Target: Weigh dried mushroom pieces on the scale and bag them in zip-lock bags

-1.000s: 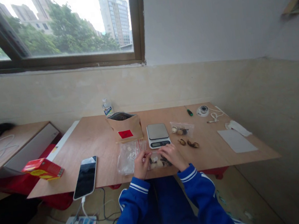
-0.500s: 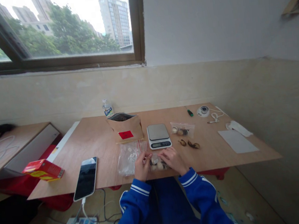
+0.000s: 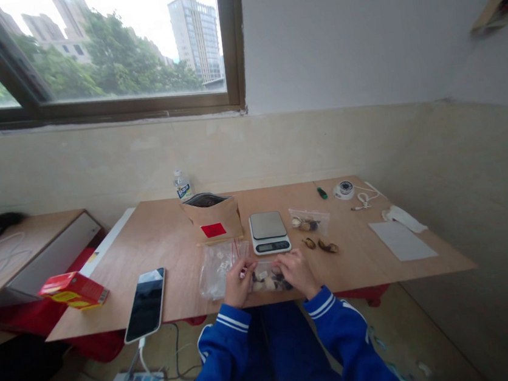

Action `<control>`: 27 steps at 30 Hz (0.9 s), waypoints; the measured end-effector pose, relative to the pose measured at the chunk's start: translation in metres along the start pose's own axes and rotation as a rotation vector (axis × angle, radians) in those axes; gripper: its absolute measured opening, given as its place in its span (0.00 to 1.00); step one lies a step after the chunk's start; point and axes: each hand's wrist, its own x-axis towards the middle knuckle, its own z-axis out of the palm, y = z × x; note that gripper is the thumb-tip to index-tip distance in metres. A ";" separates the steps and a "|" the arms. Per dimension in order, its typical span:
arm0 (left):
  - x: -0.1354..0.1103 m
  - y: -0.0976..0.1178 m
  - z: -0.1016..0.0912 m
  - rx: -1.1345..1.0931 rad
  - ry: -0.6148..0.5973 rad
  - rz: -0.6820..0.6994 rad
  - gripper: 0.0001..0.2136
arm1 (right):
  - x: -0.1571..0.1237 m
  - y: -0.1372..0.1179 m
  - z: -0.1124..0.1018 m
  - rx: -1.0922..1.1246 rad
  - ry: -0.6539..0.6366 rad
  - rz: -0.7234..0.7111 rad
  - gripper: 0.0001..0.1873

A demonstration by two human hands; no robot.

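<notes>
Between my hands, near the table's front edge, lies a clear zip bag with pale and dark dried pieces in it that look like mushrooms. My left hand pinches its top left corner, and my right hand grips the top right. Just behind the bag stands a white kitchen scale with a bare metal plate. A pile of clear plastic bags lies left of my left hand. Right of the scale are another filled zip bag and two loose brown dried pieces.
An open brown paper pouch with a red label stands behind the plastic bags, near a bottle. At left are a phone and a red box. Paper, a camera and a screwdriver lie at right.
My hands have moved slightly apart along the bag's top edge, the left one leftward. More of the bag and its contents shows between them.
</notes>
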 end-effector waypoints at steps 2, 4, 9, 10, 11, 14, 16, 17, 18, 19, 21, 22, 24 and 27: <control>-0.001 0.003 0.000 0.003 0.007 -0.002 0.10 | 0.001 0.001 -0.004 0.040 -0.029 -0.010 0.14; -0.002 0.006 0.001 0.000 -0.016 0.016 0.10 | 0.002 0.002 -0.008 0.067 -0.064 -0.015 0.12; -0.002 0.006 0.005 -0.028 -0.043 0.053 0.09 | 0.004 -0.002 -0.018 0.089 -0.115 -0.005 0.11; -0.003 0.005 0.006 -0.026 -0.024 0.045 0.10 | 0.004 -0.003 -0.019 0.083 -0.104 0.009 0.13; -0.003 0.004 0.006 -0.022 -0.006 0.039 0.10 | 0.004 -0.006 -0.021 0.078 -0.091 0.022 0.16; -0.003 0.004 0.005 -0.009 0.014 0.037 0.10 | 0.005 -0.014 -0.026 0.092 -0.082 0.023 0.13; -0.003 0.006 0.003 -0.003 0.015 0.040 0.10 | 0.006 -0.020 -0.027 0.120 -0.089 -0.002 0.09; -0.003 0.007 0.002 -0.001 0.014 0.044 0.09 | 0.007 -0.023 -0.028 0.133 -0.090 -0.011 0.08; -0.003 0.008 0.002 0.000 0.010 0.049 0.09 | 0.009 -0.025 -0.028 0.144 -0.090 -0.018 0.08; -0.003 0.008 0.002 0.001 0.005 0.054 0.09 | 0.010 -0.027 -0.028 0.152 -0.090 -0.022 0.08; -0.004 0.009 0.003 0.003 -0.004 0.060 0.08 | 0.012 -0.028 -0.026 0.152 -0.096 -0.030 0.08; -0.005 0.008 0.004 0.005 -0.002 0.057 0.08 | 0.013 -0.028 -0.025 0.144 -0.103 -0.040 0.08; -0.006 0.007 0.007 0.014 0.010 0.038 0.07 | 0.014 -0.026 -0.020 0.117 -0.096 -0.055 0.10; -0.005 0.004 0.012 0.049 0.029 0.012 0.07 | 0.012 -0.023 -0.009 0.041 -0.022 -0.031 0.09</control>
